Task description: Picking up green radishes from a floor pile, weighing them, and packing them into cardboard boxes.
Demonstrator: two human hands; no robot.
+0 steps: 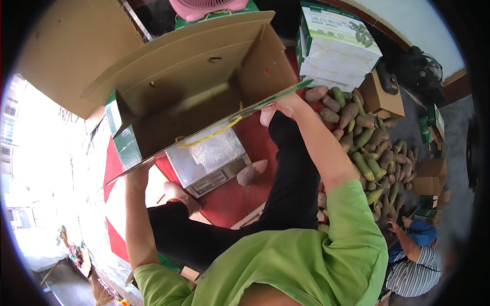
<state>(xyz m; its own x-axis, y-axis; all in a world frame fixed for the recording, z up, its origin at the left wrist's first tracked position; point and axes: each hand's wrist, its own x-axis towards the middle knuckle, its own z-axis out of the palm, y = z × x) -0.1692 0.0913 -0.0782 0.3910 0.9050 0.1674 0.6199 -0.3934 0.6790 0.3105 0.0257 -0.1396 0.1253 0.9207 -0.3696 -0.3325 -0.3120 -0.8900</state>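
Observation:
Before me is a large open cardboard box [204, 104], brown inside, tilted so that its bare interior shows. My left hand [137, 176] grips the near panel's lower left corner, its fingers mostly hidden by the cardboard. Near that panel's right end, my right hand [287, 106] is closed on the edge. A yellow rope handle [212, 133] hangs along the panel. Below it, a silver scale [206, 158] with plastic film on top stands on the red floor covering [222, 206]. One reddish tuber [251, 172] lies beside the scale.
A heap of green and reddish-brown tubers [375, 158] spreads to my right. White and green cartons [337, 46] are stacked at the far right, near a small brown box [383, 94]. A pink fan [204, 6] stands at the far side. Another person [416, 260] sits at lower right.

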